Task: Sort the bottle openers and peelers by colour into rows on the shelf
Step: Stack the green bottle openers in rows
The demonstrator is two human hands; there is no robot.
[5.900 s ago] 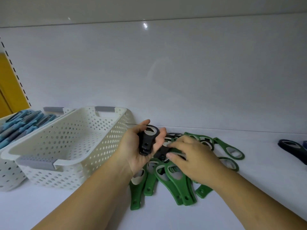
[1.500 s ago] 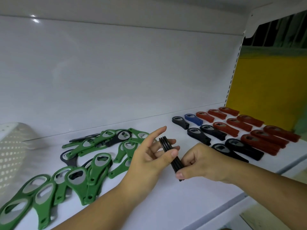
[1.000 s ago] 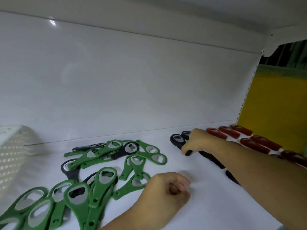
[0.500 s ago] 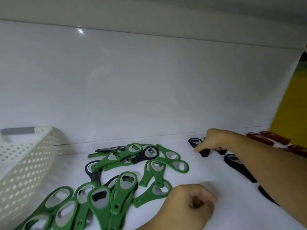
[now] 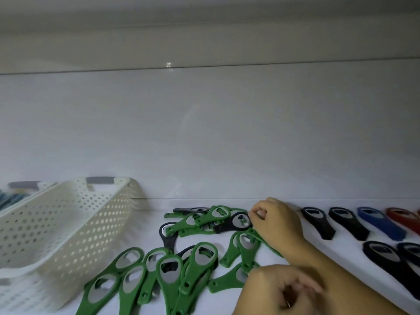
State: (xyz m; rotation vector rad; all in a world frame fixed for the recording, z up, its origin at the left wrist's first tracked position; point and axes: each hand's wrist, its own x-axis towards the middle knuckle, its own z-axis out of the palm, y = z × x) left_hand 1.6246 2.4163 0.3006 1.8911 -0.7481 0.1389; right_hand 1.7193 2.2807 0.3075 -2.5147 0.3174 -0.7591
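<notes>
A pile of green bottle openers (image 5: 200,267) lies on the white shelf (image 5: 302,253), with a few black ones mixed in. My right hand (image 5: 276,225) reaches into the pile from the right. Its curled fingertips pinch the ring end of a black bottle opener (image 5: 235,222) that lies on the green ones. Near the bottom edge, my left hand (image 5: 284,289) is curled into a loose fist with nothing visible in it. To the right run sorted rows: black openers (image 5: 318,222), a blue one (image 5: 379,221) and red ones (image 5: 402,218).
A white perforated basket (image 5: 68,228) with grey handles stands at the left, close to the pile. A second basket with blue items (image 5: 11,198) shows behind it. The shelf's back wall rises just behind the openers.
My right hand left the black row and swung left onto the mixed pile, onto a black opener. The view turned left and the basket came into sight. My left hand stayed fisted.
</notes>
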